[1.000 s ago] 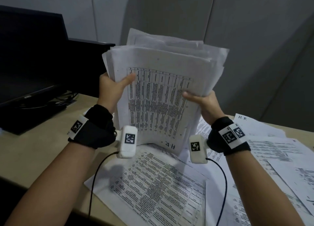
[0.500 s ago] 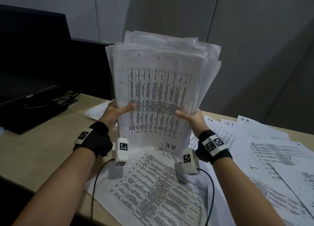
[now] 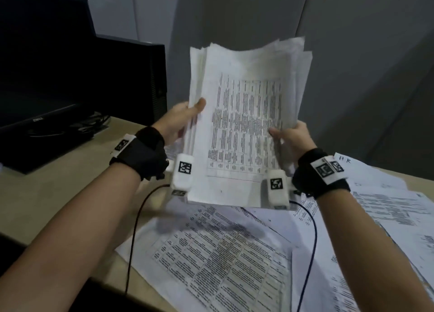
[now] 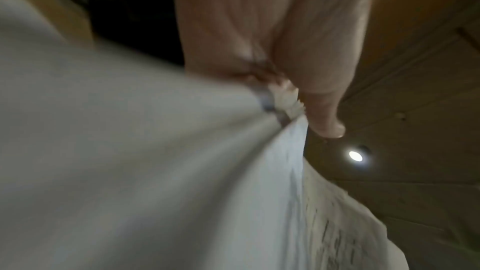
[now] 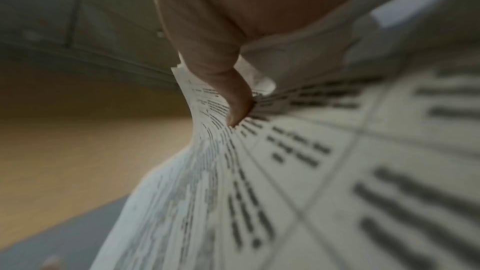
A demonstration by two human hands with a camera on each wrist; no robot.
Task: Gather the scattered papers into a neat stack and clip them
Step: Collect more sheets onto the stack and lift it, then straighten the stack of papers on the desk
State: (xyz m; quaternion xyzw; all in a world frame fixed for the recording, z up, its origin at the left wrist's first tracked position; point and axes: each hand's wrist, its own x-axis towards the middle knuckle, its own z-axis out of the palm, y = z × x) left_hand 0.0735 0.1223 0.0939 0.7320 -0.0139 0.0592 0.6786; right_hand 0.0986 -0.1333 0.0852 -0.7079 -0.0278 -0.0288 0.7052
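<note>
A thick stack of printed papers (image 3: 244, 124) stands almost upright above the desk, its top edges uneven and its bottom edge lifted off the sheets below. My left hand (image 3: 180, 121) grips its left edge, thumb on the front sheet. My right hand (image 3: 290, 136) grips the right edge the same way. In the left wrist view the stack (image 4: 155, 171) fills the frame below the thumb (image 4: 319, 98). In the right wrist view the thumb (image 5: 233, 98) presses the printed front sheet (image 5: 285, 171). No clip is in view.
Loose printed sheets (image 3: 225, 257) lie on the beige desk (image 3: 47, 194) under and right of the stack, some marked "HR" (image 3: 344, 159). A black monitor (image 3: 44, 65) and cables stand at the back left. Grey wall panels rise behind.
The stack dropped onto the desk half a second ago and is now lifted again. Both hands have risen with it and hold it higher on its sides.
</note>
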